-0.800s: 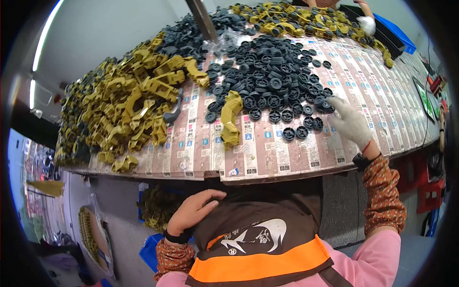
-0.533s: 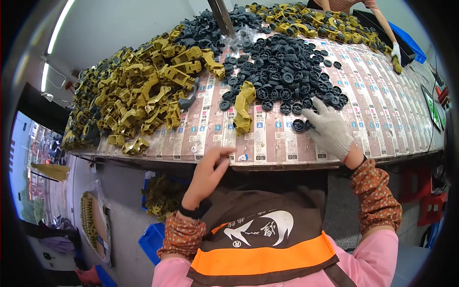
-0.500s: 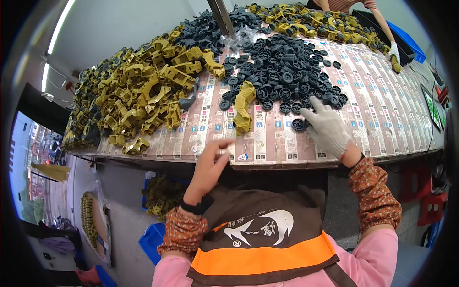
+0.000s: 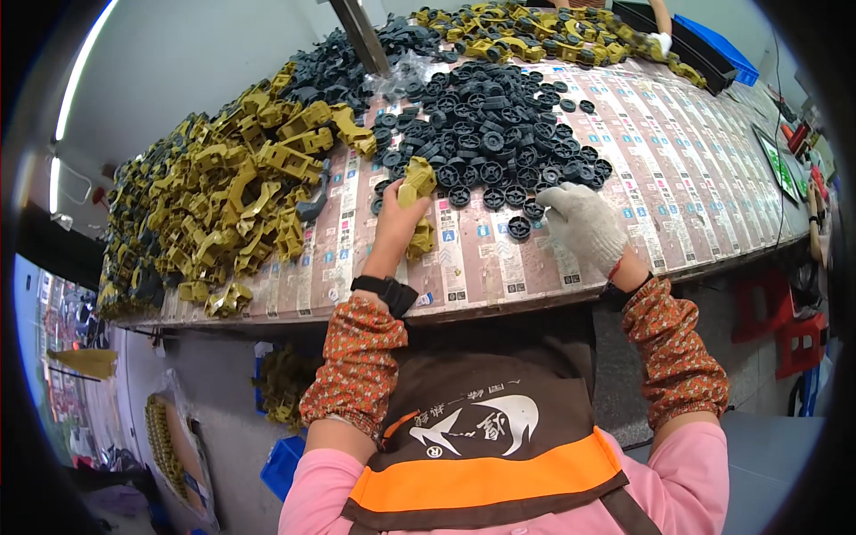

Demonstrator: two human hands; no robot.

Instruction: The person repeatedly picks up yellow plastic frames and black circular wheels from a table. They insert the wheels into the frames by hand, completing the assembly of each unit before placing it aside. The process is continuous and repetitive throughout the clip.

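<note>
My bare left hand [image 4: 398, 225] is closed on a yellow plastic toy vehicle body [image 4: 417, 178], which lies lengthwise on the table in front of the wheels. Part of the body is hidden behind my fingers. On my right hand [image 4: 584, 225] is a white knitted glove. Its fingers are bent together at the near edge of a pile of black toy wheels [image 4: 492, 141]; whatever is between the fingertips is hidden. One loose wheel [image 4: 519, 228] lies just left of the glove.
A large heap of yellow body parts [image 4: 241, 187] covers the table's left side. Dark grey parts [image 4: 330, 76] and a metal post [image 4: 361, 36] stand behind. Farther back, a co-worker's gloved hand [image 4: 660, 43] is beside assembled yellow pieces [image 4: 535, 36] and a black bin [image 4: 687, 49].
My left hand has reached forward from the table's near edge and taken hold of the yellow body. My right hand's spread fingers have drawn together. The whole view has shifted slightly.
</note>
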